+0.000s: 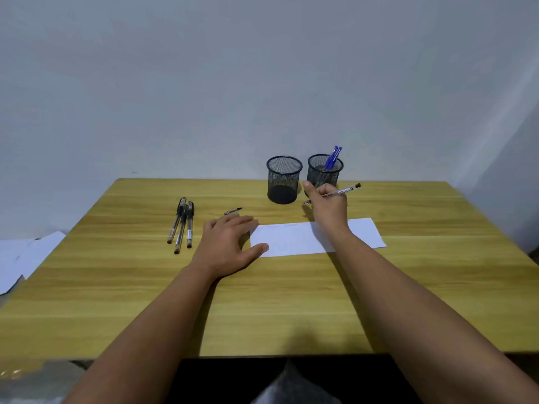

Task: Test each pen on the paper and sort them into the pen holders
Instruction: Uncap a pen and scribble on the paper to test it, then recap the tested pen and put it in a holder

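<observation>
1. The right hand, fingers clenched around an uncapped pen, hovers beyond the paper, just before the two mesh pen holders.
2. The left hand lies flat with fingers released, pinning the paper's edge.
3. Risks: knuckles may tip the near holder, or the pen joins the wrong one.
4. Three untested pens and a loose cap lie left on the table.

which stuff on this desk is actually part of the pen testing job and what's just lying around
Part of the job:
- pen in the right hand
- three capped pens lying together
- pen cap
- paper strip, steadied by the left hand
- empty mesh holder
- mesh holder with blue pens

Just lying about:
- loose white sheets beside the desk, at left
</observation>
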A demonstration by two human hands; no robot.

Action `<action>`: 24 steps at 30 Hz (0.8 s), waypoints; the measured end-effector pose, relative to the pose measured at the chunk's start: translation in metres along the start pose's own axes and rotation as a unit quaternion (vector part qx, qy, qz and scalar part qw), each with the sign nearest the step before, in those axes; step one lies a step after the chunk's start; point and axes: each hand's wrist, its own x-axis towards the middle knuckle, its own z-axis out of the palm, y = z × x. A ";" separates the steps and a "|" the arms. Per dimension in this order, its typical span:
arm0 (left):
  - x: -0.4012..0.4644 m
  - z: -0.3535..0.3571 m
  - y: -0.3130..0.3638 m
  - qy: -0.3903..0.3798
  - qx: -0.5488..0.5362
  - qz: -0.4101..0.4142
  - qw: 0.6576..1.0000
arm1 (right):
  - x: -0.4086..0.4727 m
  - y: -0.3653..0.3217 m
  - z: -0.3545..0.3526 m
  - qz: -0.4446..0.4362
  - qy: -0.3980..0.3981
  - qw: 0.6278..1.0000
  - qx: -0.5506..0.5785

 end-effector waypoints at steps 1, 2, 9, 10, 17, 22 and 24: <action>0.000 0.000 0.000 0.024 -0.002 0.000 1.000 | -0.001 -0.004 -0.001 -0.005 -0.008 1.000 0.003; 0.001 -0.001 -0.001 0.051 0.001 0.000 0.999 | -0.003 -0.008 -0.003 -0.002 -0.020 1.000 0.003; 0.036 -0.014 -0.009 0.041 0.088 -0.137 0.986 | -0.010 -0.020 -0.009 0.083 -0.111 0.990 0.040; 0.040 -0.015 -0.011 0.014 0.106 -0.152 0.983 | -0.010 -0.017 -0.009 0.079 -0.105 0.991 0.040; 0.056 -0.016 -0.018 -0.018 0.155 -0.159 0.975 | -0.007 -0.003 -0.009 0.060 -0.097 0.993 0.038; 0.053 -0.013 -0.019 0.015 0.127 -0.134 0.983 | -0.009 -0.001 -0.014 0.056 -0.138 0.989 0.021; 0.049 -0.015 -0.016 0.042 0.077 -0.113 0.990 | -0.011 0.000 -0.020 0.040 -0.153 0.987 -0.006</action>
